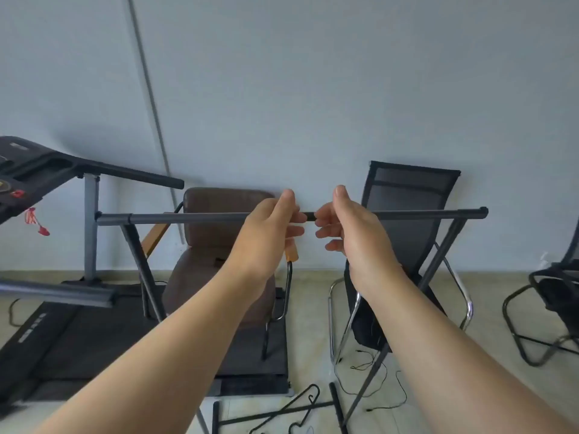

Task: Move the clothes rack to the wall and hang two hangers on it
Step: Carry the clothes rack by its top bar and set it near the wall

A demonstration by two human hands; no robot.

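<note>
Right at centre frame, the clothes rack [200, 218] stands close to the pale wall [313, 89], its dark top bar running level from left to right, w/ slanted legs dropping to the floor on both ends. Both hands are up at the bar's middle. Left hand [269, 227] has its fingers curled round the bar, thumb sticking up above it, so that's a wrapped grip on the rail. Right hand [347, 227] sits just beside it, fingers bent toward the bar, thumb raised; fingertips look to be at the rail but can't tell if they truly clamp it (the back of the hand hides the contact). A short stretch of bar shows between the two hands.

Down on the floor, near the rack's feet, black hangers [300, 405] lie flat beside the base bars; exact count is hard to tell from here.

Behind the rack, against the wall: a brown padded chair [219, 233] w/ wooden armrests, directly past the left hand, and a black mesh chair [413, 189] on a chrome frame past the right hand. Far left, a treadmill [47, 173] w/ its console and a red safety clip dangling. Far right edge, another black chair [551, 292], partly cut off. Thin cables trail over the light floor under the mesh chair.
</note>
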